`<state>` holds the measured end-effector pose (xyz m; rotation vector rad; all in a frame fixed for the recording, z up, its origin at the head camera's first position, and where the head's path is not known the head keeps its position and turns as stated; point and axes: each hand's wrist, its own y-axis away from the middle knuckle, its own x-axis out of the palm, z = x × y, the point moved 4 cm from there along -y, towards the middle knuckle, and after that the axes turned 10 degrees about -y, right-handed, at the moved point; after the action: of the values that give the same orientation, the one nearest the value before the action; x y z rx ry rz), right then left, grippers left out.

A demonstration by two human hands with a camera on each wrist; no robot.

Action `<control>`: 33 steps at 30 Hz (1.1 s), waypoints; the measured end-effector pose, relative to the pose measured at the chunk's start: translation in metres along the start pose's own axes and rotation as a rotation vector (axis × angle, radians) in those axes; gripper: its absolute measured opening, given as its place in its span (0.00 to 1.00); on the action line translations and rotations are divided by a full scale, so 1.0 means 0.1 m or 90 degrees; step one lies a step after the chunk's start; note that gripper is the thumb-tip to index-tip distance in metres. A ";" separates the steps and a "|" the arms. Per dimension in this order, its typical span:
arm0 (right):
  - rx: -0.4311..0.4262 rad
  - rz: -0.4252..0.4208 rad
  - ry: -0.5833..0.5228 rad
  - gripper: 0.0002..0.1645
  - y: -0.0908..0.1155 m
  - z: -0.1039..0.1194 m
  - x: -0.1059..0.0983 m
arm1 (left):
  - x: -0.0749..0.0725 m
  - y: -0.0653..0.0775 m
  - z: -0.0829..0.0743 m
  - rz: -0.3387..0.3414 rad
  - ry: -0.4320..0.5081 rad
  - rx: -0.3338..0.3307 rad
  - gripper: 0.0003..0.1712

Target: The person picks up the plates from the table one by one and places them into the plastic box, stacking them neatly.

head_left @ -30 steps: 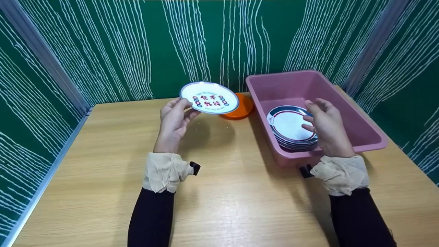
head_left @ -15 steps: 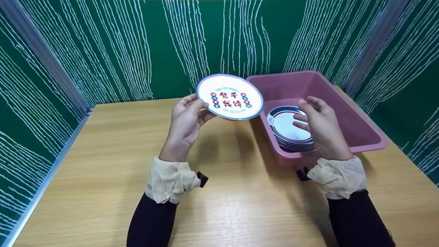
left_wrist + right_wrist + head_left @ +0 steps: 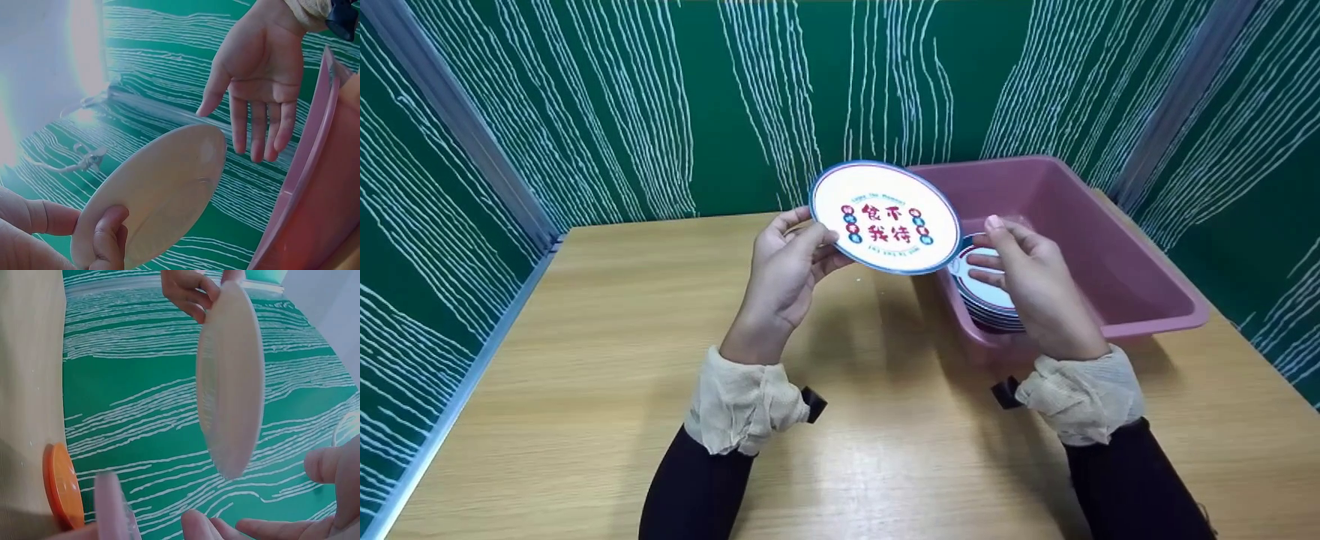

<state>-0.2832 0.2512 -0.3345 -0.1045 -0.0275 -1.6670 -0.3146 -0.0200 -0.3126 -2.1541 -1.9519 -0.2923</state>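
Note:
My left hand [image 3: 787, 277] pinches the left edge of a white plate [image 3: 885, 199], thumb on the face and fingers beneath. Red characters and a blue rim mark this plate, which is tilted in the air above the table. Its pale underside [image 3: 157, 191] shows in the left wrist view. To the right, my right hand [image 3: 1039, 292] has its fingers extended, a small gap from the plate's right edge. Under that hand a stack of plates [image 3: 990, 304] with dark rims sits in a pink tub [image 3: 1155, 326], partly hidden by the hand and the held plate.
A round orange dish or lid [image 3: 66, 486] lies on the wooden table [image 3: 585, 360] in the right wrist view; the held plate hides it in the head view. Green walls with white streaks [image 3: 735, 90] enclose the table's back and sides.
My left hand has carried the plate rightward towards the right hand and tipped its face more towards me. The right hand has moved left, closer to the plate. The stack stays in place.

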 end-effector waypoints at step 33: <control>0.172 0.108 -0.596 0.33 0.18 -0.03 0.44 | 0.20 0.11 0.11 0.018 0.011 -0.021 0.26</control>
<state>-0.2696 0.2058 -0.3351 -0.6519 -0.9185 -1.3039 -0.3019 0.0015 -0.3179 -2.1887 -1.9191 -0.3397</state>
